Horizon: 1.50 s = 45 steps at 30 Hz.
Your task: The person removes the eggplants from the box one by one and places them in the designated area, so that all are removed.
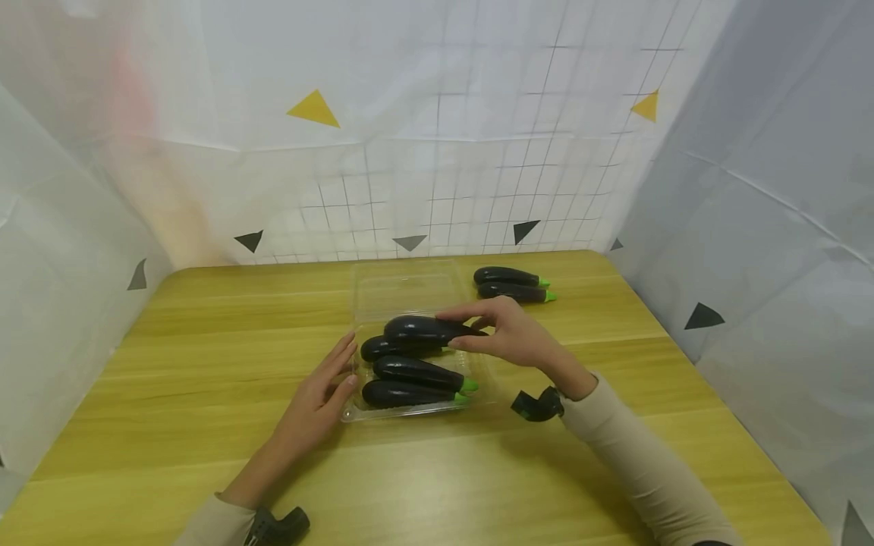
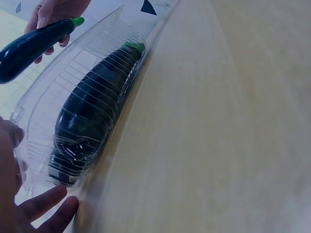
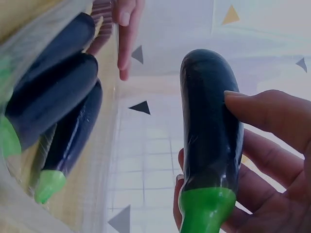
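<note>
My right hand (image 1: 514, 334) grips a dark purple eggplant (image 1: 418, 329) between thumb and fingers. In the right wrist view this eggplant (image 3: 209, 121) shows its bright green stem end. It is held above a clear plastic clamshell box (image 1: 410, 412), whose lid (image 1: 410, 292) lies folded back behind it. Inside the box lie three more eggplants (image 1: 418, 372), side by side, the rear one partly covered by the held one. My left hand (image 1: 315, 398) rests along the box's left side with its fingers extended, touching the wall; the left wrist view shows fingertips (image 2: 51, 201) at the box's end.
Two more eggplants (image 1: 508, 283) lie together on the wooden table (image 1: 225, 364), behind and right of the box. White sheeting (image 1: 382, 189) with triangles and grid lines stands behind the table, with further sheets at both sides. A dark wrist camera (image 1: 536, 406) sits at my right wrist.
</note>
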### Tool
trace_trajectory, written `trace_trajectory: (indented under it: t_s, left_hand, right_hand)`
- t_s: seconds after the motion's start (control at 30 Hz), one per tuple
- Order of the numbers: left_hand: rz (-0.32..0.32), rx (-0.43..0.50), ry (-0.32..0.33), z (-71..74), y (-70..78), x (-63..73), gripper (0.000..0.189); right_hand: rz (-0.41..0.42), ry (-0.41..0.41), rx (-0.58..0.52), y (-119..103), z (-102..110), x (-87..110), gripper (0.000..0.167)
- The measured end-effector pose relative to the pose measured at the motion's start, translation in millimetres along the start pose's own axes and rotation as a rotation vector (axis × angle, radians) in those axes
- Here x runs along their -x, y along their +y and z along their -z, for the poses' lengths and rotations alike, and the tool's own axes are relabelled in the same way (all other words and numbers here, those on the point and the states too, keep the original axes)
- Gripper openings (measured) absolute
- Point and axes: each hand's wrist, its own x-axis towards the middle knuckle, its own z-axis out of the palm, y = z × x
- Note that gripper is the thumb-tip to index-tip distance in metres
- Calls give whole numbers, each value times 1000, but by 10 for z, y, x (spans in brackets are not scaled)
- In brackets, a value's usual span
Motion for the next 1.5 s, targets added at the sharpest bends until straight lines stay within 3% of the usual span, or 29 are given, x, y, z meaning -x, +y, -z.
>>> trace_trajectory:
  t_s: [0.53,0.93,1.27,1.5]
  left_hand:
    - [-20,-5,9,-2,-34,7,53]
    - [-25,4,15,-4,-18,1,54]
    - [-22,-1,14,-3,-17,4,53]
    - [-19,14,8,-7,-10,5,53]
  right_hand:
    - [-56,38,13,60,276,42,41]
    - [-173,79,-39,237,472,83,38]
    - [-296,142,-16,337,682,164,40]
    - [-322,166,-10,454,761,213,40]
